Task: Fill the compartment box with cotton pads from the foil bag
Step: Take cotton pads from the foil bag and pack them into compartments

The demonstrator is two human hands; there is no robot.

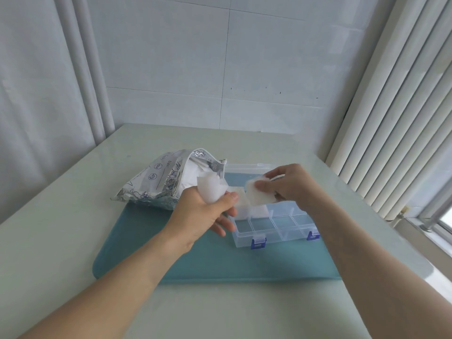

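A clear plastic compartment box with blue latches lies open on a teal mat, its lid folded back. Some far-left compartments hold white cotton pads; the front row looks bare. The crumpled foil bag lies to the box's left, its mouth open toward the box with white pads showing inside. My left hand grips a bunch of cotton pads just left of the box. My right hand pinches a small stack of pads above the box's back-left compartments.
The teal mat covers the middle of a pale table. A tiled wall stands behind, a curtain at the left, and vertical window blinds along the right edge.
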